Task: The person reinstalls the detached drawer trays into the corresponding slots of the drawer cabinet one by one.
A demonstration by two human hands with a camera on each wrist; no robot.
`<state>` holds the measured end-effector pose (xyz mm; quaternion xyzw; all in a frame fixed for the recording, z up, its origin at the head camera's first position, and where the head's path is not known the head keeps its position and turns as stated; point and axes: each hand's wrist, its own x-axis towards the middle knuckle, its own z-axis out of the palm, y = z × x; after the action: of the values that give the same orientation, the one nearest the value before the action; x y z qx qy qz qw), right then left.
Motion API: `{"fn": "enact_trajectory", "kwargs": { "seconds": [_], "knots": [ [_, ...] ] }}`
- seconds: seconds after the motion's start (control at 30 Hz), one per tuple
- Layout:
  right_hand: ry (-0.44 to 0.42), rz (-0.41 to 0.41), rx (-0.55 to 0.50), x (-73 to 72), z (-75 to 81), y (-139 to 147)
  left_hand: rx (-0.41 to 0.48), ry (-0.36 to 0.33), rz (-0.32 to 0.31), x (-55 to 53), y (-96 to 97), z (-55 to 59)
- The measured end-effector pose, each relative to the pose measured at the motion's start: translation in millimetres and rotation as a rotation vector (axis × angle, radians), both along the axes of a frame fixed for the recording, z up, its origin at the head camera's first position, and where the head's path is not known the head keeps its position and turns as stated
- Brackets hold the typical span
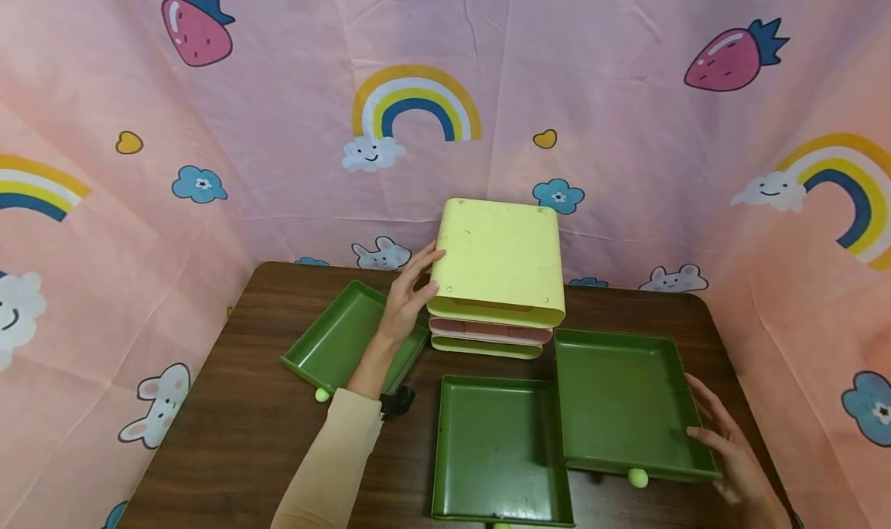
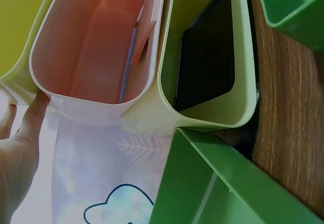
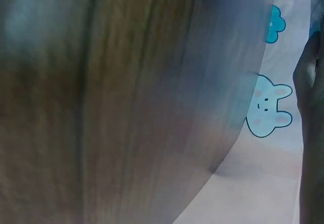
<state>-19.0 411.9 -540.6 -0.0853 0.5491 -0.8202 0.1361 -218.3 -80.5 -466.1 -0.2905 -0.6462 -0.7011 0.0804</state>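
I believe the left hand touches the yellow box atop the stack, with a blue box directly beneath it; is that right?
The head view shows a pink box, not a blue one, directly beneath; the left hand does touch the yellow box.

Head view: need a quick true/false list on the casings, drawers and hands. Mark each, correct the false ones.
1. The left hand touches the left side of the yellow top casing. True.
2. The pink casing is the topmost of the stack. False: the pink casing sits directly beneath the yellow one.
3. Three green drawers are out of the stack. True.
4. The right hand touches the leftmost drawer. False: the right hand is at the right edge of the rightmost drawer.
5. The rightmost drawer has a pale green knob. True.
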Motion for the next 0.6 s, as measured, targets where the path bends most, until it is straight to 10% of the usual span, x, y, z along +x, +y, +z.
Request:
{"fn": "enact_trajectory", "kwargs": {
  "seconds": [0.47, 0.6],
  "knots": [
    [-0.037, -0.149, 0.354, 12.0, 7.2, -17, -0.007, -0.039, 0.0, -12.7, -3.6, -18.6],
    [-0.025, -0.123, 0.275, 16.1, 9.1, -17, -0.025, -0.075, 0.002, -11.1, -3.7, -15.9]
  ]
}}
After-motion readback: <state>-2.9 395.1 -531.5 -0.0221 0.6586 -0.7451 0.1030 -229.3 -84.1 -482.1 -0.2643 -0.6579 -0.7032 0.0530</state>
